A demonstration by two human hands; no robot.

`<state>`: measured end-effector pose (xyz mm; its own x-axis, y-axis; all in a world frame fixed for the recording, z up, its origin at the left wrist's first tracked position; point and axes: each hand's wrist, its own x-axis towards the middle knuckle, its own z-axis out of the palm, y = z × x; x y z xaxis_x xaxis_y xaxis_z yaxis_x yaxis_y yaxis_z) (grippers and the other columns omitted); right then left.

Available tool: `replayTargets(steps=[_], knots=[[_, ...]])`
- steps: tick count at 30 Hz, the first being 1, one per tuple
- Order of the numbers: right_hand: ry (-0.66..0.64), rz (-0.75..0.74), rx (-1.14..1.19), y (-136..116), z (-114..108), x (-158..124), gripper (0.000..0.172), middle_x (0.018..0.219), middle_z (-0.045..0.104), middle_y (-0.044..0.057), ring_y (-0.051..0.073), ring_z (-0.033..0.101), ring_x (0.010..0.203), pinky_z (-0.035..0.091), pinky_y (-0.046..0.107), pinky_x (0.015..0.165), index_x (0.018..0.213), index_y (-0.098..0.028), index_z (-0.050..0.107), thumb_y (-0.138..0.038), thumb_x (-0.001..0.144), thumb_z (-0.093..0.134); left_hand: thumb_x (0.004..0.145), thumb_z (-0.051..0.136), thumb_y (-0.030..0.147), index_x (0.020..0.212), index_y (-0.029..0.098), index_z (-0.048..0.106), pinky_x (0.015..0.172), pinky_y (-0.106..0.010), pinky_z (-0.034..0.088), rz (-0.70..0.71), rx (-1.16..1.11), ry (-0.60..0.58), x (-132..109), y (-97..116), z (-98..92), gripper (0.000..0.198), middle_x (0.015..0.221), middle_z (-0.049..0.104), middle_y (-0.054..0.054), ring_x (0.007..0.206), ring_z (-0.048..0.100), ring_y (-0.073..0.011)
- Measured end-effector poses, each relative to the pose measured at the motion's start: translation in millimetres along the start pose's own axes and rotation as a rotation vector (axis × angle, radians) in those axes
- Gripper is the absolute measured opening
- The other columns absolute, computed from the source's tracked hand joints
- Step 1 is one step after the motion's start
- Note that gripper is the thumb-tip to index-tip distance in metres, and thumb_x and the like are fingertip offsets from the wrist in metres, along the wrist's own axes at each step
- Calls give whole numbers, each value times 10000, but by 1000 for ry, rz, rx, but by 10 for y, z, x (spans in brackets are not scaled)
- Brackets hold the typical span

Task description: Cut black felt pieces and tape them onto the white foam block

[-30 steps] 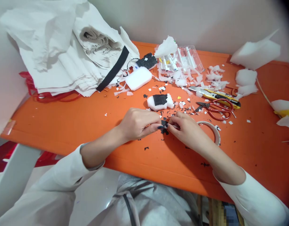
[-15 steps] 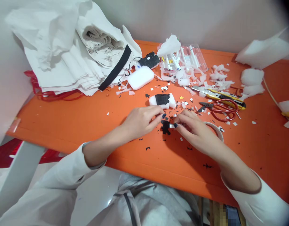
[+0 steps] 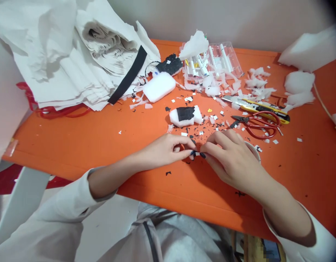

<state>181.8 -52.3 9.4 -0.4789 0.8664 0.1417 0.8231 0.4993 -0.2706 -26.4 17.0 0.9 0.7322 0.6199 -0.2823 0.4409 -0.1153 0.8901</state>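
Observation:
My left hand (image 3: 168,151) is closed in a pinch just above the orange table (image 3: 146,187), with a dark scrap at its fingertips. Facing it, my right hand (image 3: 229,154) pinches a small white piece (image 3: 198,154) that spans the gap between the two sets of fingertips. Just behind the hands lies a white foam piece (image 3: 175,117) with a black patch (image 3: 186,113) around its middle. A white tape roll (image 3: 254,151) is partly hidden behind my right hand. Small black and white scraps are scattered about the fingers.
Red-handled scissors (image 3: 263,125) and a yellow cutter (image 3: 262,107) lie at the right. Behind are a marker case (image 3: 235,67), a white foam block (image 3: 159,87) and torn foam. A black strip (image 3: 128,78) rests against stacked white sheets (image 3: 72,80) at the left.
My fingertips have come together around the small white piece. The black cut-out that lay on the table between my hands no longer shows there. The view has shifted slightly.

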Motion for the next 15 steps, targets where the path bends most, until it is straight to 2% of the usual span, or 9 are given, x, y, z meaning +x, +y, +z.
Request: replayTargets(steps=[5,9,15], knots=[[76,201,327,-14,-3,12,105,860,581,64,228,495,833,382,351,691,851,-234,600,-222,921,523,826,622,270,825,146,681,532,-185,431,-24,-179,95,21,-13,14,137,741,714,-28,584,591,-88],[107,366,621,-58,42,31,132,830,603,40,208,544,815,392,334,680,816,-242,633,-279,917,557,818,649,292,794,139,678,578,-200,459,-37,-373,185,32,-9,48,158,768,721,-41,633,623,-96],[174,407,704,-89,144,47,131,821,581,23,183,541,808,384,310,700,790,-225,630,-278,900,584,809,667,310,727,138,674,533,-190,427,-73,-419,175,29,-5,92,191,714,706,-31,623,618,-97]])
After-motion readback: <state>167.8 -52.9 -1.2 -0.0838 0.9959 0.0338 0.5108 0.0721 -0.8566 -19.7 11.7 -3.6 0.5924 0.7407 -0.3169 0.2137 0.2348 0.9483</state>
